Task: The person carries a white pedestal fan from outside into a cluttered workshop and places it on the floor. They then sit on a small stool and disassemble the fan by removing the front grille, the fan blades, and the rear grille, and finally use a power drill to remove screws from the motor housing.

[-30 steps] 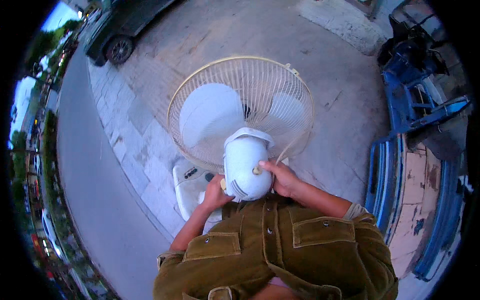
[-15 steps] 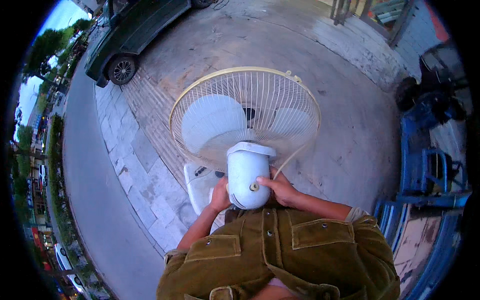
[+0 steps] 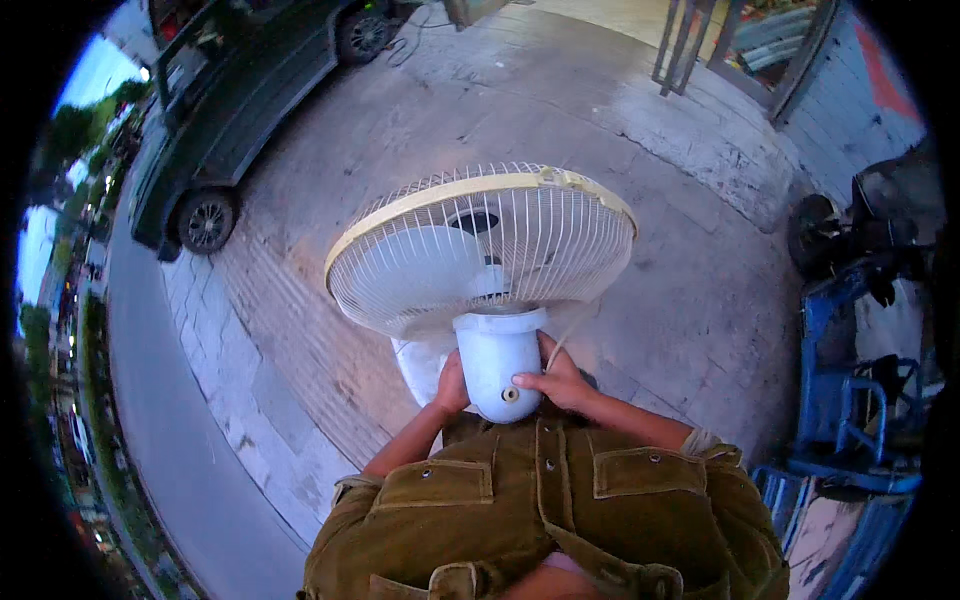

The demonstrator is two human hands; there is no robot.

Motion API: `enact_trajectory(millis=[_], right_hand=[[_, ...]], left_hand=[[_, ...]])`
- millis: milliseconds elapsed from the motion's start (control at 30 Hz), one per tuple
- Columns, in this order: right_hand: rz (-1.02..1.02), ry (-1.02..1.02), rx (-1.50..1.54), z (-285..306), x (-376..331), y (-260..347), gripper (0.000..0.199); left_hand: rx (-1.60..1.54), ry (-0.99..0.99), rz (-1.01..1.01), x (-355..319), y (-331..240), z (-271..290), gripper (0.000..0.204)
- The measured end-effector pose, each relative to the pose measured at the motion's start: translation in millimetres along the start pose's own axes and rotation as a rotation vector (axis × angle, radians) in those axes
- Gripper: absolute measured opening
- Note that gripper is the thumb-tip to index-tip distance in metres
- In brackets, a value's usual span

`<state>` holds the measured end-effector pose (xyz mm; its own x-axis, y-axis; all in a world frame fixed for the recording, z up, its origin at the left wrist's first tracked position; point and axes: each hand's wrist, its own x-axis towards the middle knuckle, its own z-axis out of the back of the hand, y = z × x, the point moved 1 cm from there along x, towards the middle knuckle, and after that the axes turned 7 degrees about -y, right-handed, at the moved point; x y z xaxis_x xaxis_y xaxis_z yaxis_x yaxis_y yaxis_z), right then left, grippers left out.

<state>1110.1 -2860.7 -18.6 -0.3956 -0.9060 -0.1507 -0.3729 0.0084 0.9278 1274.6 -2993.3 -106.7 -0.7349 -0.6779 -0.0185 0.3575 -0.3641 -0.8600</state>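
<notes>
Pedestal-type fan (image 3: pixel 447 190), one, cage tilted up, directly in front of the wearer. Landmark for places: its white motor housing (image 3: pixel 497 365).

Left hand (image 3: pixel 453 385): closed against the left side of the motor housing. Right hand (image 3: pixel 562 380): gripping its right side, thumb laid on the shell beside a small round knob (image 3: pixel 510 395).

Wire cage (image 3: pixel 590 235), cream-rimmed: beyond the motor housing. Pale blade (image 3: pixel 425 265): inside the cage, ahead and left of the housing. Thin cord (image 3: pixel 568 340): just right of the housing, near the right hand. White base (image 3: pixel 420 365): below and left of the housing. Dark vehicle (image 3: pixel 240 140): well ahead and left. Blue metal frame (image 3: pixel 845 400): well to the right.

Risks, as judged: the smooth, rounded shell could slip if either hand loosens; the cage's weight ahead of the housing could tip the head forward; the cord could snag on the right hand.

Not verifiable: fingertips of the left hand, behind the housing; the stem, covered; most of the base, and whether it bears on the pavement; the cord's far end; the blue frame's dark surroundings, lost at the rim.
</notes>
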Motion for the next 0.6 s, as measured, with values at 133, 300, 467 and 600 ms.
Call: enact_trajectory(millis=[133, 300, 467, 600], right_hand=[[0.060, -0.038, -0.034, 103.2, 167.9, 61.6, 0.082], [0.115, -0.031, 0.007, 231.7, 382.5, 126.5, 0.085], [0.171, -0.014, -0.115, 364.2, 582.2, 216.2, 0.089], [0.002, 0.018, -0.234, 418.3, 735.7, 288.8, 0.081]], left_hand=[[-0.127, 0.012, -0.036, 227.0, -34.6, -32.3, 0.032], [0.056, 0.002, -0.276, 500.1, -22.8, -68.1, 0.029], [0.255, 0.003, -0.495, 755.7, -68.1, -102.3, 0.031], [0.590, 0.104, -0.401, 930.9, 7.4, -114.1, 0.040]])
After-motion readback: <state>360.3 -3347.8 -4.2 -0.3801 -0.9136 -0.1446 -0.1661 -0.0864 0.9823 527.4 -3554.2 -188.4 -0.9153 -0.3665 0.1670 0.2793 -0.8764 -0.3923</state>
